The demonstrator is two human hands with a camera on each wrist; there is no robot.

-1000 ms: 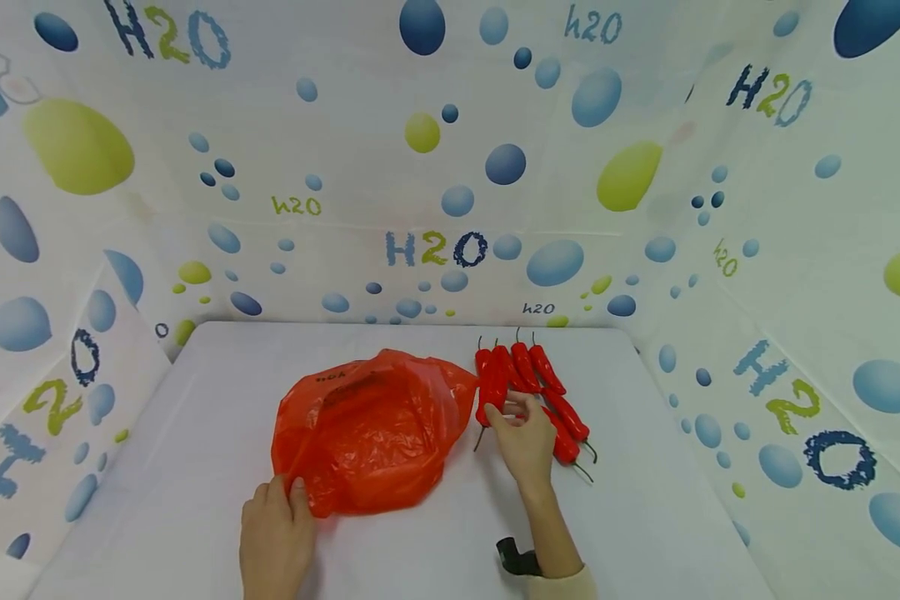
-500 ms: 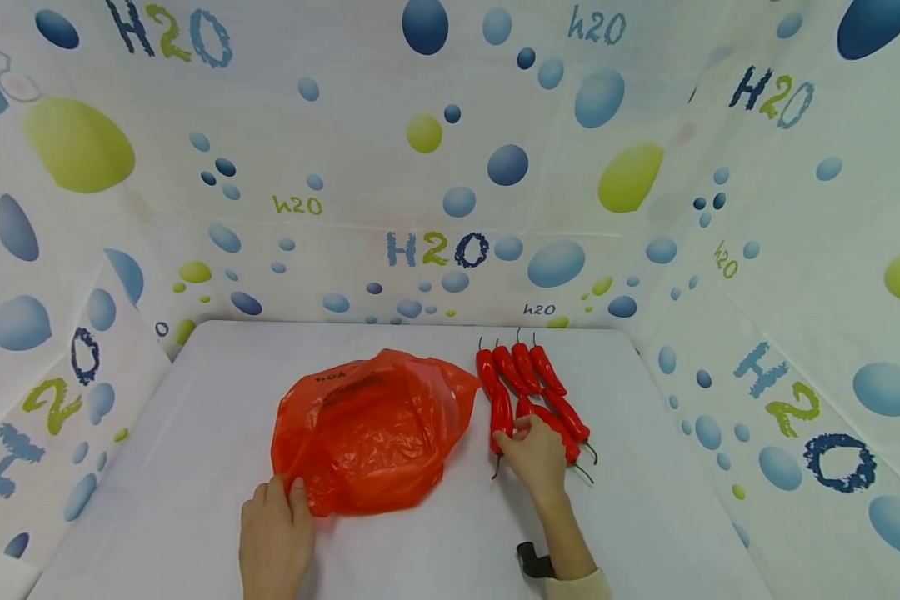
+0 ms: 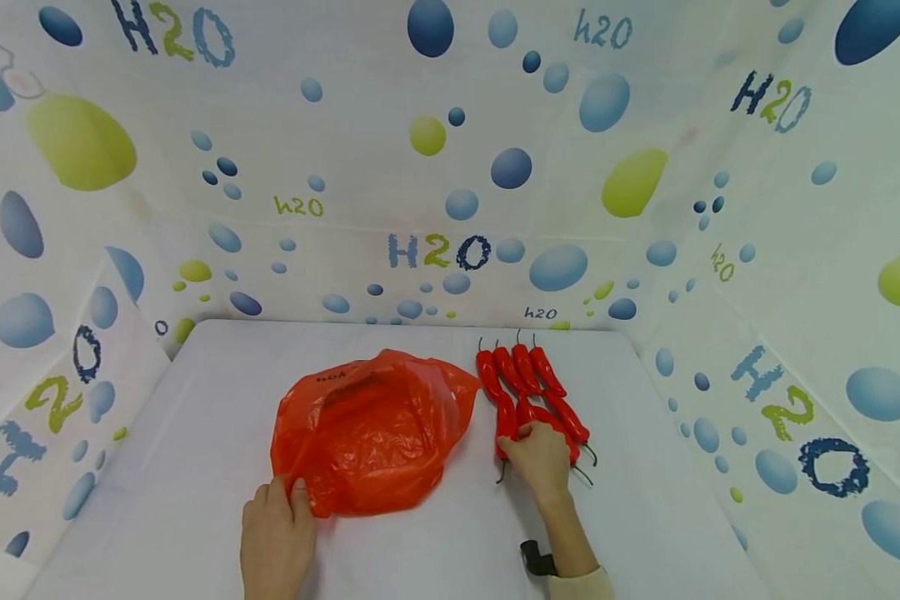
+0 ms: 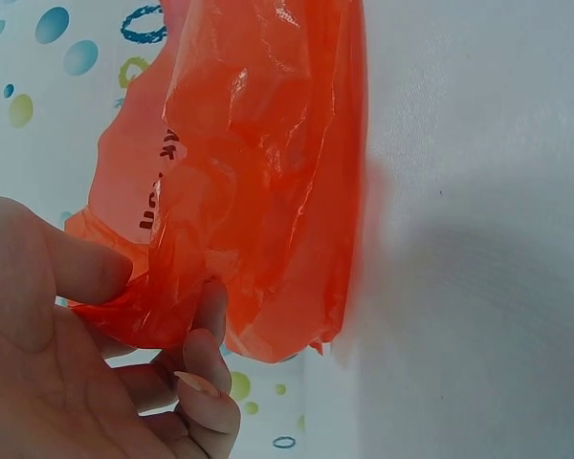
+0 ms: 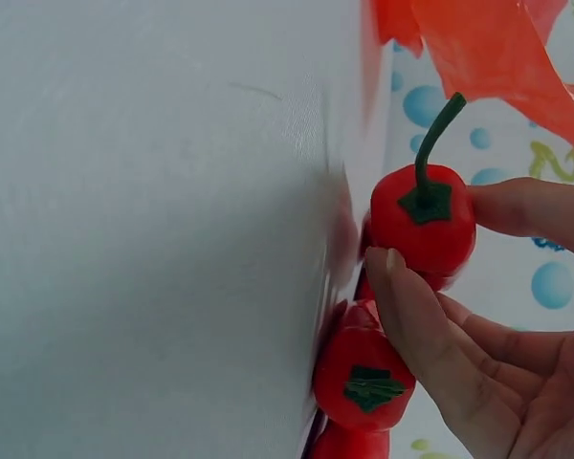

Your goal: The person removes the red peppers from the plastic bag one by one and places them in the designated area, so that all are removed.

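A crumpled red plastic bag lies left of centre on the white table, its mouth gaping. My left hand pinches its near left edge; in the left wrist view the thumb and fingers grip the folded film. To the right, my right hand holds a red chili pepper near its stem end. The right wrist view shows this pepper between thumb and fingers, green stem outward, close beside another pepper. Part of the front row is hidden behind the hand.
Behind the held pepper, a row of red peppers lies with stems pointing to the back edge. More peppers lie at its right, stems toward the front. A patterned sheet stands behind and beside the white table.
My right hand has moved right and toward the front with the pepper, from over the back row near the bag down into the front row. The left hand and bag have stayed put.
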